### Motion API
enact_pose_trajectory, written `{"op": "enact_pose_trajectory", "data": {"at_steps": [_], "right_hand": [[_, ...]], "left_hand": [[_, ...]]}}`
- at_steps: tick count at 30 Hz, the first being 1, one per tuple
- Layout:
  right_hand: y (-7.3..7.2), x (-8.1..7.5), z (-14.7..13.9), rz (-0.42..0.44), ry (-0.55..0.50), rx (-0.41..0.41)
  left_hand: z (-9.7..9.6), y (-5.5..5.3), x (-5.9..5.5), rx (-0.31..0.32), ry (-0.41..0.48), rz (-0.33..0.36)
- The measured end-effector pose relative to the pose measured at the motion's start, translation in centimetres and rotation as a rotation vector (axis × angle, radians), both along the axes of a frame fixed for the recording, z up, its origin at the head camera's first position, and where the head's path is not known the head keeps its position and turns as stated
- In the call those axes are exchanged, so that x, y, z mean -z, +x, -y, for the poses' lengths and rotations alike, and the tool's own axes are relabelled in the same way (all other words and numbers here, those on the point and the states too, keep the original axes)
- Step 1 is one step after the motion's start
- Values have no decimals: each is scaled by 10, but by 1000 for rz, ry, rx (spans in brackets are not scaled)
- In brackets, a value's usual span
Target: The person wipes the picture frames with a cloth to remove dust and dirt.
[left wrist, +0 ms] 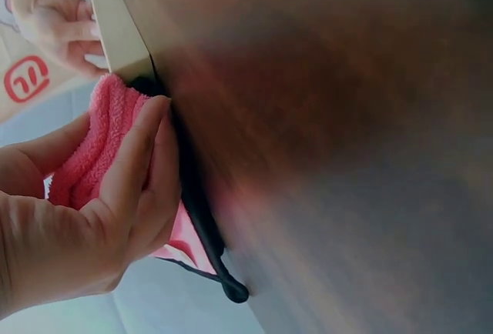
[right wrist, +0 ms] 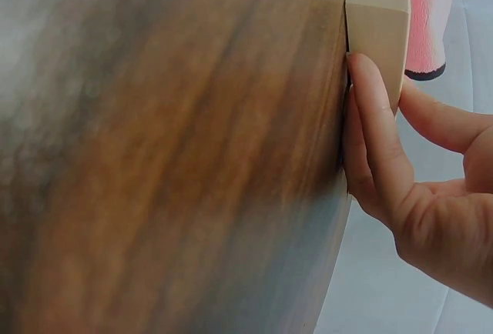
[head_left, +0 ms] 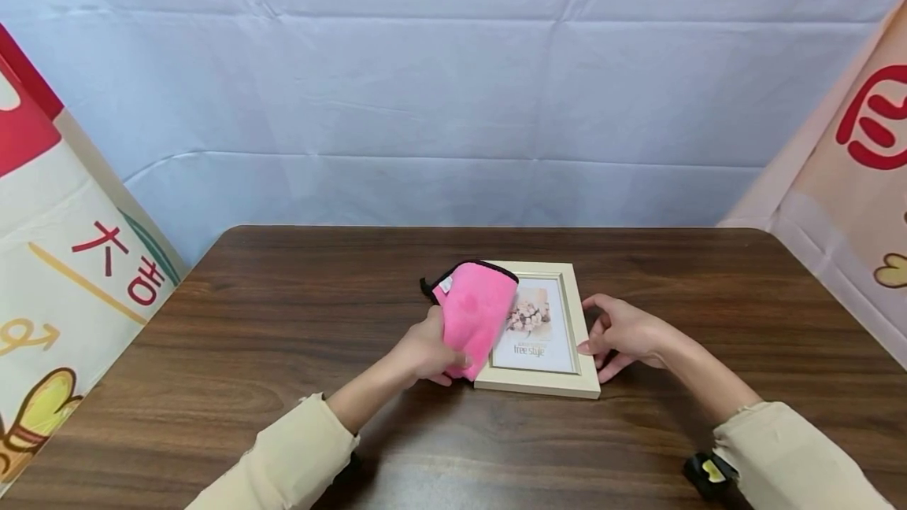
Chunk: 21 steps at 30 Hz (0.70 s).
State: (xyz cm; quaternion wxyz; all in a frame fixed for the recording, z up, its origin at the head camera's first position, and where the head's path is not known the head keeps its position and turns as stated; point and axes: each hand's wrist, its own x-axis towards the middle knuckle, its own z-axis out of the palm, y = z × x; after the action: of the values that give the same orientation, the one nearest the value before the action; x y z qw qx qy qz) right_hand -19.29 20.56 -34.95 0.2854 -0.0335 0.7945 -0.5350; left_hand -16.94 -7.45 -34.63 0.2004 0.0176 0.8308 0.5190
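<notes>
Covering both forearms at the near side, cream sleeves (head_left: pixel 283 455) lead to two bare hands, with a black device (head_left: pixel 708 474) below the right cuff. The left hand (head_left: pixel 423 349) has its grip closed on a pink cloth (head_left: pixel 482 305), the thumb laid over the top and the fingers bunching the soft folds from below. The right hand (head_left: pixel 627 333) keeps a narrow grip, thumb and fingers pinching the right edge of a picture frame (head_left: pixel 534 384).

The frame lies flat on the dark wood-grain counter (head_left: pixel 283 321), slightly right of the middle; its border is smooth, pale cream and thick-sided, with a thin gold line inside. Within sit a white mat, a print of pale pink flowers and the words "free style". The cloth drapes over the frame's left side, hiding much of that border. It is bright pink and fuzzy, folded in layers, edged in black, with a small white tag and a black loop at its far left corner.

Past the counter hangs a creased pale blue sheet (head_left: pixel 425 101), flanked by printed fabric (head_left: pixel 64 258) with red characters.
</notes>
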Motion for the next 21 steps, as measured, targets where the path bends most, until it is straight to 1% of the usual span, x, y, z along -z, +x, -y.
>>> {"op": "enact_pose_trajectory", "data": {"at_steps": [5, 10, 15, 21], "right_hand": [[0, 0, 0, -3, 4, 0], [0, 0, 0, -6, 0, -4], [0, 0, 0, -8, -3, -4], [1, 0, 0, -10, -9, -4]], "left_hand": [[1, 4, 1, -1, -12, -11], [-1, 1, -1, 4, -9, 0], [-4, -8, -2, -3, -22, -3], [-8, -24, -1, -54, -39, -2]]}}
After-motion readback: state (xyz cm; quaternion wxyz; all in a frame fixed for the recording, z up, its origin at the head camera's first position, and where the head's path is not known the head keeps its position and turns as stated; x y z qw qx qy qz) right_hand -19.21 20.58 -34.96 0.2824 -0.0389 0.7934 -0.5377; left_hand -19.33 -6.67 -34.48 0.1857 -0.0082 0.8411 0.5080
